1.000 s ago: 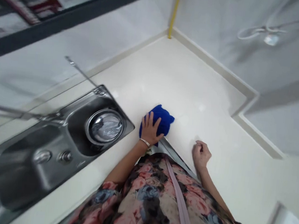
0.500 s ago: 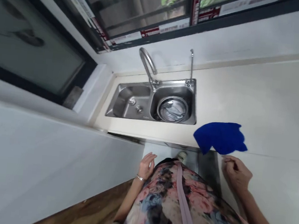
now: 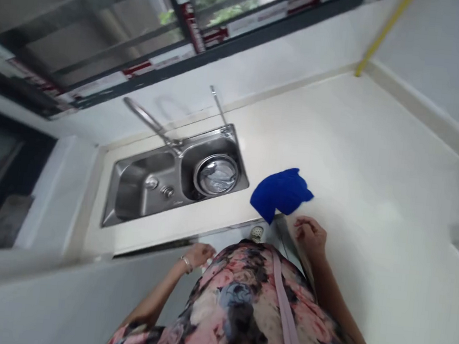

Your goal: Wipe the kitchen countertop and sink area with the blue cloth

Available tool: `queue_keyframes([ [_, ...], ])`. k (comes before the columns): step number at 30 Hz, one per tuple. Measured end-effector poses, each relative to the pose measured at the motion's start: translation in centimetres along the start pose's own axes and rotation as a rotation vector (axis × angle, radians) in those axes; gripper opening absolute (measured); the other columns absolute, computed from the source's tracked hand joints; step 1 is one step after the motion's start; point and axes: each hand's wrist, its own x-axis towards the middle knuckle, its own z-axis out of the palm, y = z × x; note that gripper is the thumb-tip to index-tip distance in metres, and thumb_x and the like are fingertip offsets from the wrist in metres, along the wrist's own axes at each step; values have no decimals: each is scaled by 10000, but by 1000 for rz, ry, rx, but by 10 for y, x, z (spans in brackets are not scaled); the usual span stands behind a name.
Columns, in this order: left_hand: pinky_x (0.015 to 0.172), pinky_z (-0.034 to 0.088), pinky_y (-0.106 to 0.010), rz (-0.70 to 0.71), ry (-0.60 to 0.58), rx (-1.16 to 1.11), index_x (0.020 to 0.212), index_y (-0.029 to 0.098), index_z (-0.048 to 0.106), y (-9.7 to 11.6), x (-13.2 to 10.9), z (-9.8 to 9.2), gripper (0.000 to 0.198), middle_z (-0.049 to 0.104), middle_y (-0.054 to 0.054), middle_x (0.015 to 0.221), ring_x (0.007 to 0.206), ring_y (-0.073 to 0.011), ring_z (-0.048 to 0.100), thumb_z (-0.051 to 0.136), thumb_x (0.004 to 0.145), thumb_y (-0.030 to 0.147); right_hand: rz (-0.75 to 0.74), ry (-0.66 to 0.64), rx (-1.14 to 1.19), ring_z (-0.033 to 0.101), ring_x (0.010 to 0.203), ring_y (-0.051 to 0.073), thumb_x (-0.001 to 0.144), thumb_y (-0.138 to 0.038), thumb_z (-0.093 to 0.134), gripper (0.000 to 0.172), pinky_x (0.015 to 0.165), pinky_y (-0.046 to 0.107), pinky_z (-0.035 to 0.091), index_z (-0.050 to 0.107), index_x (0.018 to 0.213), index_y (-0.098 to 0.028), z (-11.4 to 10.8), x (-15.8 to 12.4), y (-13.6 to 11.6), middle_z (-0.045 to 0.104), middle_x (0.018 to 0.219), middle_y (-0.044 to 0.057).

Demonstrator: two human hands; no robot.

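**Item location.** The blue cloth (image 3: 281, 194) lies bunched on the cream countertop (image 3: 383, 150), near the counter's front edge. Clock positions below are taken in the view, with 12 o'clock at its top edge and the cloth at the centre.

**Right hand.** The right hand (image 3: 309, 238) sits at about 4 o'clock, just beside the cloth; no contact can be confirmed. The grip is loose and narrow, the fingers lightly curled, with nothing visible in the hand.

**Left hand.** The left hand (image 3: 199, 255) lies at about 8 o'clock, well apart from the cloth, at the counter's front edge beside the floral dress (image 3: 237, 309). A metal bangle (image 3: 186, 264) circles its wrist. The fingers are partly hidden, so whether the hand is holding anything cannot be determined.

**Handling.** The cloth appears light, soft and limp — it will offer no stiffness and will fold under its own weight. Take hold at the raised fold or pinch the near edge; a flat palm placed on top should also control it.

**Surroundings.** The stainless double-bowl sink (image 3: 177, 177) is at about 9 o'clock, with a strainer basket (image 3: 216, 175) in its nearer bowl. The gooseneck faucet (image 3: 148, 122) stands at about 10 o'clock.
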Motion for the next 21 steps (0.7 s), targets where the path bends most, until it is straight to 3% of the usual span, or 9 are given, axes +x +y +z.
queue_keyframes([
  [3, 772, 618, -323, 273, -59, 22, 1220, 245, 745, 74, 58, -15, 474, 815, -44, 987, 665, -165, 729, 413, 1001, 504, 96, 243, 222, 515, 452, 106, 806, -443, 584, 305, 406, 234, 407, 682, 921, -178, -26, -24, 4, 680, 752, 24],
  [6, 1010, 578, -363, 706, 83, 122, 1363, 225, 667, 164, 117, -16, 477, 757, -98, 1260, 1076, -203, 734, 387, 1037, 431, 136, 421, 226, 536, 465, 110, 801, -480, 625, 345, 403, 231, 429, 685, 942, -171, -49, -50, 10, 675, 744, 21],
  [8, 1207, 425, -477, 908, 163, 301, 1438, 205, 620, 212, 152, -11, 493, 602, -150, 1503, 1410, -278, 548, 477, 1005, 395, 151, 522, 205, 532, 464, 103, 806, -497, 634, 371, 410, 231, 437, 685, 963, -165, -59, -67, 13, 676, 756, 20],
  [10, 1275, 229, -633, 971, 189, 493, 1517, 220, 556, 243, 183, -2, 597, 401, -168, 1664, 1572, -383, 296, 584, 953, 412, 151, 638, 191, 531, 468, 95, 818, -502, 639, 383, 423, 228, 442, 682, 979, -157, -63, -84, 16, 672, 776, 18],
  [12, 1247, 147, -729, 937, 153, 617, 1567, 247, 499, 256, 209, 10, 690, 284, -173, 1718, 1595, -456, 173, 631, 922, 455, 144, 786, 151, 537, 481, 93, 845, -493, 630, 372, 441, 228, 449, 677, 991, -155, -61, -105, 20, 670, 795, 18],
  [15, 1234, 168, -735, 899, 121, 664, 1607, 231, 436, 255, 233, 27, 733, 241, -196, 1728, 1589, -482, 164, 577, 943, 509, 151, 962, -1, 549, 516, 107, 920, -479, 560, 347, 474, 237, 466, 670, 1020, -165, -47, -135, 25, 666, 793, 18],
  [18, 1243, 172, -717, 981, 170, 640, 1616, 172, 414, 246, 243, 33, 805, 216, -220, 1728, 1589, -498, 131, 546, 939, 586, 154, 1026, -249, 587, 587, 140, 972, -434, 476, 323, 551, 272, 514, 667, 1053, -187, -30, -150, 31, 666, 795, 27],
  [21, 1243, 178, -721, 1084, 135, 614, 1611, 133, 413, 247, 249, 34, 858, 197, -234, 1728, 1593, -501, 99, 557, 918, 619, 149, 1078, -560, 662, 749, 185, 954, -346, 438, 285, 712, 318, 569, 672, 1049, -214, -24, -145, 37, 685, 865, 60],
])
